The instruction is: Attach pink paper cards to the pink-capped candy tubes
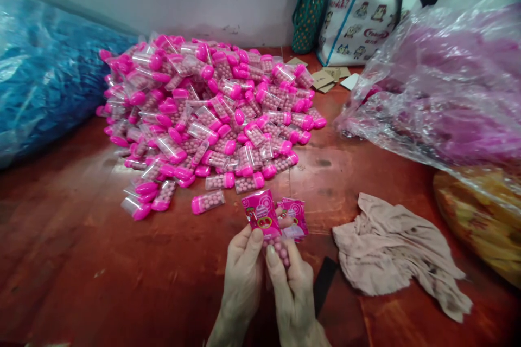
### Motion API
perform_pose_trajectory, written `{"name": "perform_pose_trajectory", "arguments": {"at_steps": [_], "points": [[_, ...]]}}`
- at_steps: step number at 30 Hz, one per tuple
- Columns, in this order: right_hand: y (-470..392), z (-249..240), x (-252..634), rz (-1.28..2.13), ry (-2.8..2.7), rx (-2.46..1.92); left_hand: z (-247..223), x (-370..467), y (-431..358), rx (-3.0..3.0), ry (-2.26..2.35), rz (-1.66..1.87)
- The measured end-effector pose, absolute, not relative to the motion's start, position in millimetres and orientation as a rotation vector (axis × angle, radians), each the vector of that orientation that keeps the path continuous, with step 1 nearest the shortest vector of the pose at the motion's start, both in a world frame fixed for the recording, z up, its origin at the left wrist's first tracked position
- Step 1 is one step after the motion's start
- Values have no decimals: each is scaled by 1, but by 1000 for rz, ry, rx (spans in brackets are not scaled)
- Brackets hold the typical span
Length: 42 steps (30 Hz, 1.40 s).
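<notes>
My left hand (243, 265) pinches a pink printed label (262, 214) by its lower left edge, thumb on the front. Just below the label, my right hand (292, 284) is closed round a clear tube of pink balls (279, 249), its thumb pressed against it. The label overlaps the tube's upper end, and the rest of the tube is hidden by my fingers. Behind the fingers, more pink labels (296, 214) show in a small stack; whether they are held or lie on the surface I cannot tell.
A large heap of pink-capped tubes (203, 124) covers the back of the red-brown surface (134, 276). A blue plastic bag (49, 76) bulges at left, a clear bag of pink things (443, 92) at right. Nearby lie a crumpled cloth (391, 252) and a dark strip (324, 284).
</notes>
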State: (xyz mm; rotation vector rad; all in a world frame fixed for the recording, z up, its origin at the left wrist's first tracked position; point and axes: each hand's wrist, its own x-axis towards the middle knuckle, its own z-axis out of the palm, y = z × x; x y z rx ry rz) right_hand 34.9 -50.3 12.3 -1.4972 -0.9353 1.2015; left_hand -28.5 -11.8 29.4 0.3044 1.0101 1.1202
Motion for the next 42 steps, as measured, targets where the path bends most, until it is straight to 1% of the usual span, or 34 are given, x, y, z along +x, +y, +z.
{"name": "perform_pose_trajectory", "arguments": {"at_steps": [4,8,11,14,16,18,20,23,25,29,35,38,42], "points": [[-54,16,35,1165,-873,-1554,30,-28,-22,322,1040,1075],[-52,7,34,1223,-863,-1515,26,-27,-26,328,1052,1042],[-48,1,36,1202,-891,-1518,22,-25,-24,306,998,1044],[-46,3,46,1112,-1079,-1545,19,-28,-19,298,980,1087],[-44,9,57,965,-1200,-1541,18,-31,-17,342,1002,1108],[-40,16,67,850,-1172,-1535,17,-35,-17,406,998,1068],[-35,19,72,942,-1069,-1509,15,-35,-20,464,956,982],[-28,16,73,1306,-756,-1411,12,-32,-25,516,896,892],[-27,13,71,1429,-548,-1338,11,-30,-27,554,882,874],[-27,11,68,1419,-431,-1324,12,-26,-28,644,940,854],[-29,9,65,1221,-502,-1503,15,-18,-31,710,1177,901],[-30,7,70,1268,-460,-1485,16,-17,-29,756,1195,865],[-29,9,83,1423,-413,-1286,21,-24,-24,845,1110,727]]}}
